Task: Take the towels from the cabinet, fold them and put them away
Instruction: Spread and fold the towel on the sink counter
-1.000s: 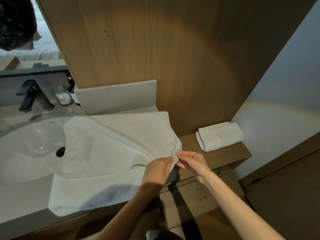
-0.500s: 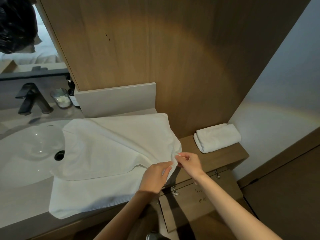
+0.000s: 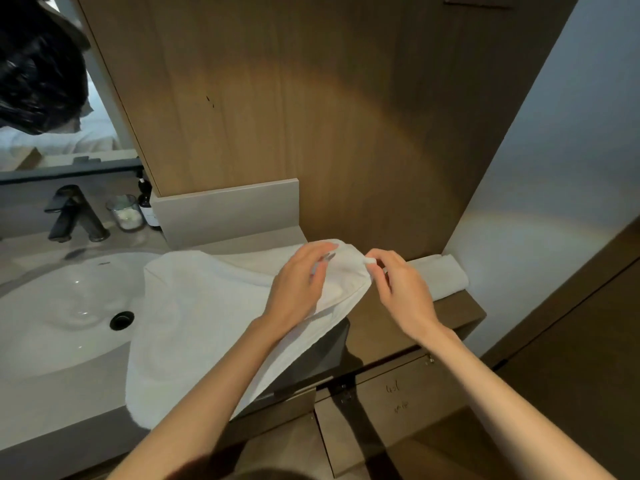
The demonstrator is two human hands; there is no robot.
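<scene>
A large white terry towel (image 3: 194, 327) lies spread over the grey stone bench (image 3: 69, 389), its left part draping across the rim of the white oval sink basin (image 3: 52, 313) and its near edge hanging over the front of the bench. The far right corner of the towel is lifted and doubled over the rest of the cloth. The left hand (image 3: 301, 285) rests on this raised fold with fingers curved over the cloth, fingertips bent down onto it near the top edge; whether it truly grips or only presses I cannot tell. The right hand (image 3: 398, 285) pinches the very corner of the towel between thumb and forefinger, the small white tip showing just above the fingers, the other fingers loosely curled

Just beside the right hand, partly hidden behind it, a second small white towel, folded into a neat block (image 3: 446, 275), sits on the lower brown wooden shelf (image 3: 460, 313) against the wood-panelled wall (image 3: 311, 116). Below the shelf a wooden cabinet door (image 3: 391, 410) stands ajar, with faint handwriting on its inner face that is too small to read

At the far left of the bench stand a matt black tap (image 3: 74, 216), a clear glass jar with white contents (image 3: 125, 213) and a dark brown pump bottle with a pale label (image 3: 147, 206), the jar and bottle close together, near the mirror (image 3: 52, 147)
</scene>
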